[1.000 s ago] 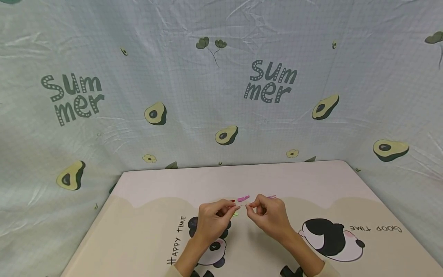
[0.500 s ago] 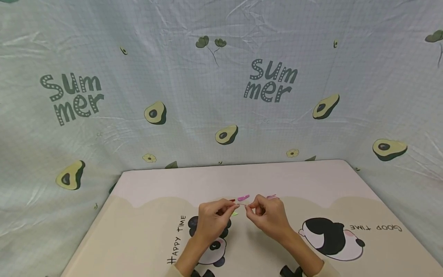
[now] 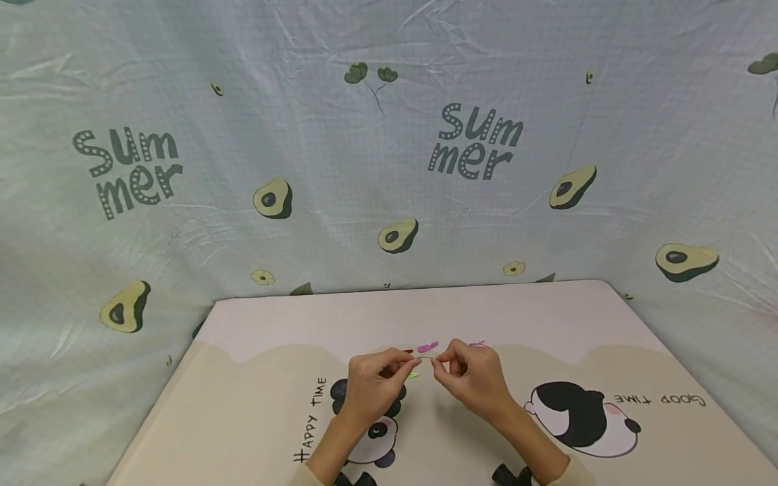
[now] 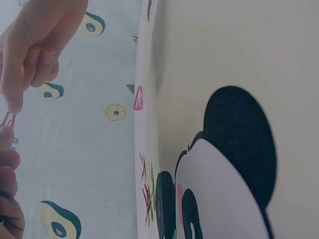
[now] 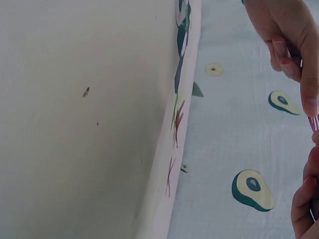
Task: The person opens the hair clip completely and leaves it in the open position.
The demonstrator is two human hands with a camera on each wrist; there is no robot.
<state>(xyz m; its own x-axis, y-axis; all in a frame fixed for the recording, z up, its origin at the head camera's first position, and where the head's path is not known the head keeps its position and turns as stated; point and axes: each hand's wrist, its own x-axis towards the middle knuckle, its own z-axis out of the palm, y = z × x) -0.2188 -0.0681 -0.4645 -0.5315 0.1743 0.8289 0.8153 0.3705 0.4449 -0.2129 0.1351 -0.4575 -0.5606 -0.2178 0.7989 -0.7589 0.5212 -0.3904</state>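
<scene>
My left hand (image 3: pixel 378 388) and right hand (image 3: pixel 474 381) meet above the middle of the table. Between their fingertips they pinch a small slotted pink hair clip (image 4: pixel 9 119), one end in each hand. From the head this hair clip (image 3: pixel 425 358) is only a thin line, mostly covered by fingers. In the right wrist view, my left hand (image 5: pixel 291 42) is above the clip (image 5: pixel 313 123) and my right hand (image 5: pixel 305 199) below. Behind the hands, a magenta clip-like piece (image 3: pixel 427 347) lies on the table.
Another pink hair clip (image 4: pixel 138 98) lies near the table's far side. Thin crossed red pieces (image 4: pixel 148 199) and a green piece (image 3: pixel 414 375) lie left of it, partly hidden by my hands. The table (image 3: pixel 243 405) has printed animals; a patterned sheet (image 3: pixel 340 148) hangs behind.
Both hands stay almost in place, still pinching the hair clip. Its visible line sits very slightly higher than a second ago.
</scene>
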